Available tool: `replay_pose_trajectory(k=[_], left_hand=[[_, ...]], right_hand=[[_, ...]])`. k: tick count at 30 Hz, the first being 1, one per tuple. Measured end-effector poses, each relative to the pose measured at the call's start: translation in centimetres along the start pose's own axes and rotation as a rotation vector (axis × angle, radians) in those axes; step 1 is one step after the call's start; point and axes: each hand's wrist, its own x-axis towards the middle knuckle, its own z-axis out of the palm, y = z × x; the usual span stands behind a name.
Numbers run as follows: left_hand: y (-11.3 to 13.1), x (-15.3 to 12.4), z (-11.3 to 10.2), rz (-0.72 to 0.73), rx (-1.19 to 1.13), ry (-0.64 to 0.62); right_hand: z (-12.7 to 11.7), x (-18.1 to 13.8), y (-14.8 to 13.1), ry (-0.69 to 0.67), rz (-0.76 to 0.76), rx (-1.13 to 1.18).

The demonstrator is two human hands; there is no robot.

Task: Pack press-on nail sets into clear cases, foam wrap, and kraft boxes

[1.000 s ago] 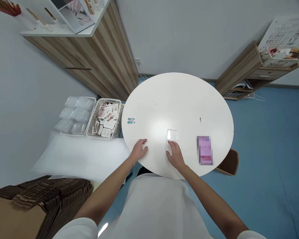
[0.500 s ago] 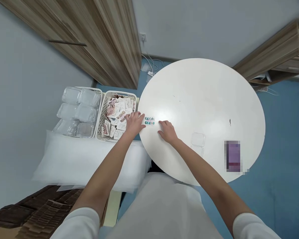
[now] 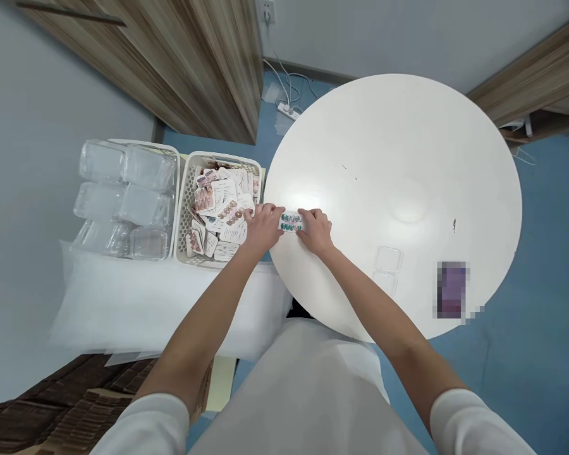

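Observation:
A small white card with teal press-on nails [image 3: 291, 221] lies at the left edge of the round white table [image 3: 398, 164]. My left hand [image 3: 263, 226] pinches its left end and my right hand [image 3: 315, 229] pinches its right end. A clear plastic case [image 3: 387, 268] lies open on the table to the right of my right arm. A blurred purple thing [image 3: 452, 289] rests near the table's right front edge.
Left of the table a white basket [image 3: 183, 202] holds several nail cards. Beside it a second basket [image 3: 123, 196] holds several clear plastic cases. Both stand on a white padded surface [image 3: 146, 297]. Brown cardboard [image 3: 66, 404] is stacked at the lower left. A wooden cabinet [image 3: 184, 69] stands behind.
My right hand left the clear case and both hands moved left to the teal nail card. They have closed in on its two ends. The view tilted down and left.

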Motion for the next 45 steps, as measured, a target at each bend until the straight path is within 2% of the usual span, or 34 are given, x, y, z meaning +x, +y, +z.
replay_pose_trajectory(k=[3,10,15,20,24,30,35,40,45], left_hand=[[0.0,-0.3,0.3,-0.012,-0.027,-0.017],[0.1,-0.6,0.7,-0.003,-0.049,-0.018],[1.6,-1.2,0.2,0.041,-0.05,-0.021],[5.2,-3.0,-0.3,0.083,-0.084,0.018],[9.0,-5.2,0.1,0.137,-0.137,0.038],[15.1,-8.0,2.9,0.254,-0.231,-0.001],[19.9,-9.2,6.2,0.33,-0.312,-0.071],[22.9,-9.5,8.7,0.301,-0.24,-0.086],[23.6,-9.1,10.1,0.275,-0.121,-0.042]], right_hand=[[0.0,-0.3,0.1,0.004,-0.017,0.008],[-0.5,-0.6,0.2,-0.082,-0.059,0.112],[-1.5,-2.3,1.4,-0.054,-0.104,0.261],[-3.7,-5.8,3.6,0.008,-0.144,0.289],[-5.8,-9.6,6.2,0.039,-0.183,0.316],[-8.5,-16.3,11.6,0.048,-0.175,0.348],[-9.5,-20.8,16.4,0.056,-0.116,0.347],[-9.2,-22.6,19.7,0.074,-0.075,0.229],[-8.4,-22.4,21.0,0.05,-0.01,0.093]])
